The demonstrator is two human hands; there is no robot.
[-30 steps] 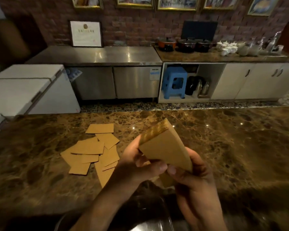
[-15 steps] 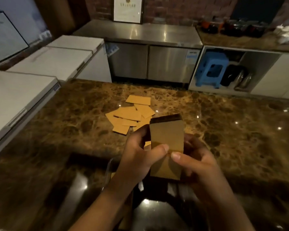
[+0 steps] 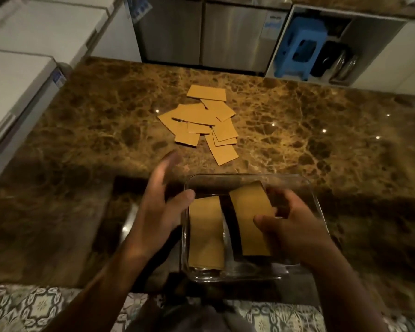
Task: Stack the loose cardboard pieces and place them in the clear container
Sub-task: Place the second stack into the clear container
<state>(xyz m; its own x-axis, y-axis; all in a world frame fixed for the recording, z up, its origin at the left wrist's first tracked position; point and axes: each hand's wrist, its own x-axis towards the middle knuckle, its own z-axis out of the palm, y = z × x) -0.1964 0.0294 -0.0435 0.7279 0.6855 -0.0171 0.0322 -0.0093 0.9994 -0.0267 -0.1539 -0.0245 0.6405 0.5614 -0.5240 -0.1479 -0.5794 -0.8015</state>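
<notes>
**Head view: second stack going into the container, left hand free**

Head camera looks down on a clear container (image 3: 247,275) at the near counter edge. Right hand (image 3: 295,226) pinches a stack of cardboard pieces (image 3: 249,216): thumb across the top face near its right edge, the other fingers wrapped behind and mostly hidden. Stack sits tilted over the container's right half, far end higher; can't tell if the low end touches the floor yet. My read: the tilt lets the near edge land first so the pieces don't fan out.

Just left of that thumb, an earlier stack (image 3: 206,233) lies flat inside along the left wall. Leaves a slot about one stack wide, which probably explains the side-by-side layout.

Left hand (image 3: 161,207) is empty, fingers spread and blurred, thumb tip right at the container's left rim (image 3: 185,188). Likely peeling off toward the next batch, or steadying the rim. Can't tell which.

Beyond the left fingertips, the loose pieces (image 3: 201,121) lie overlapped at random angles on the marble counter (image 3: 321,130), well apart from the container.

Materials:
- cardboard: flat tan rectangles, matte, stiff, dark edges when stacked
- container: transparent, rounded corners, glossy, could slide on the polished stone
- counter: brown veined, reflective

Task roughly mid-way, judging by the pile left.
</notes>
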